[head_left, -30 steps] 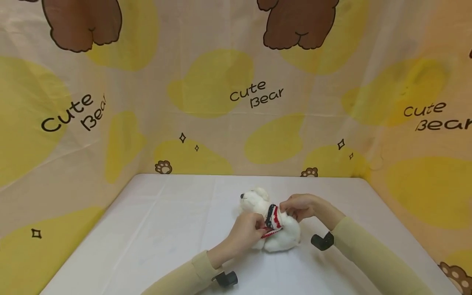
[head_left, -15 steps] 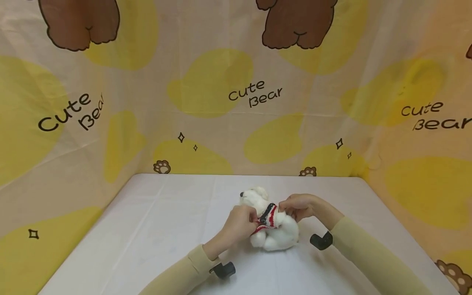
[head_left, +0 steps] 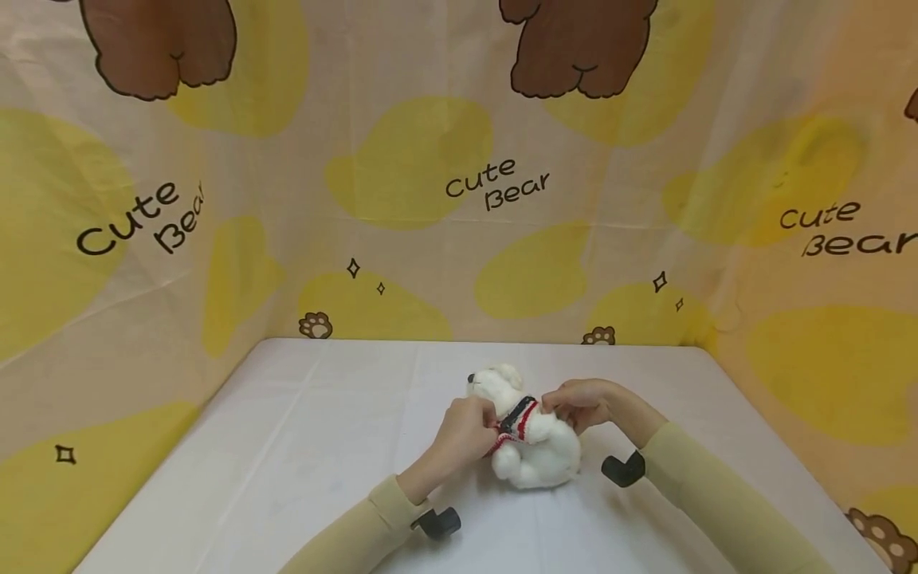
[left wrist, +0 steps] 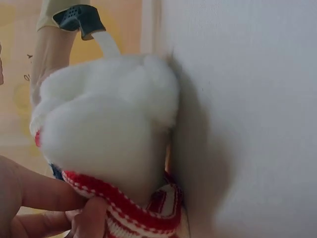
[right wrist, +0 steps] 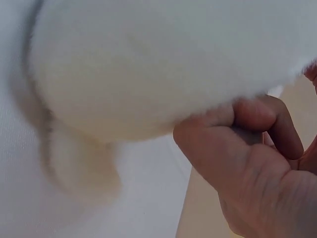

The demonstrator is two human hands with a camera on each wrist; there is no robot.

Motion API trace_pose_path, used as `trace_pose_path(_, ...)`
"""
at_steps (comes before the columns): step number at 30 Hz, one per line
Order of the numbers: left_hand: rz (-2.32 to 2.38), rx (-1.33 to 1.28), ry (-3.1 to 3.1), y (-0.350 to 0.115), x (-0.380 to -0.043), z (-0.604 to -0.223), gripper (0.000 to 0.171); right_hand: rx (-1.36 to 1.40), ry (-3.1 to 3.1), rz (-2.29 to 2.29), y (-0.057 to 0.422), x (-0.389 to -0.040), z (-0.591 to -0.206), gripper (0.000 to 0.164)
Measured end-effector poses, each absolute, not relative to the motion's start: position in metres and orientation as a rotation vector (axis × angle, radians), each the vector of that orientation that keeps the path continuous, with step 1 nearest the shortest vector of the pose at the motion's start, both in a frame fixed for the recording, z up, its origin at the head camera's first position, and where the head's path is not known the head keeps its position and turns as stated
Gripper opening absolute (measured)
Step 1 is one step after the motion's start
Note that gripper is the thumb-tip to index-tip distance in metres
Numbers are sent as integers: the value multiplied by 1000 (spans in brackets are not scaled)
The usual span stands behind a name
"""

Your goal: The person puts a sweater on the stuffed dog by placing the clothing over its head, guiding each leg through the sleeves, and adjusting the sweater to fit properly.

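A white plush bear sits on the table, its black-nosed head turned up to the left. Round its upper body is a small knitted sweater in navy, white and red. My left hand is at the bear's front and pinches the sweater's red edge between thumb and fingers, as the left wrist view shows from close up. Behind the bear's back, my right hand grips it with curled fingers. In the right wrist view those fingertips are partly hidden behind the white fur.
The white table reaches back to a cloth backdrop printed with bears and lettering, which also rises along both sides. A black wrist camera sits under the left sleeve, another camera by the right.
My left hand has moved up and to the left, drawing the sweater's red edge toward the bear's front. A white paw now shows below that edge. The right hand has stayed in place.
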State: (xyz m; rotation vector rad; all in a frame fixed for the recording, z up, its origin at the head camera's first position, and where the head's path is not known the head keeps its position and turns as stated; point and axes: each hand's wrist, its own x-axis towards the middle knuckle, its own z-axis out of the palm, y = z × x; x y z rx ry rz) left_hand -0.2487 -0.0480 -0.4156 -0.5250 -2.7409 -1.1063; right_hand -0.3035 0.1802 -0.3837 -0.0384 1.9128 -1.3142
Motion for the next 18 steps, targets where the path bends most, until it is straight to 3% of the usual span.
trace_pose_path(4,-1083,-513,-2738,-50,-250,-417,18,-59,1913,-1299,180,-303,-385,12)
trace_pose_path(11,-1169,-765,-2794,-54,-246,-418,18,-143,1989,-1234,178,-301,-383,10)
trace_pose_path(18,-1237,-651,-2644,-53,-249,-409,11,-198,2137,-1197,182,-295,-371,22)
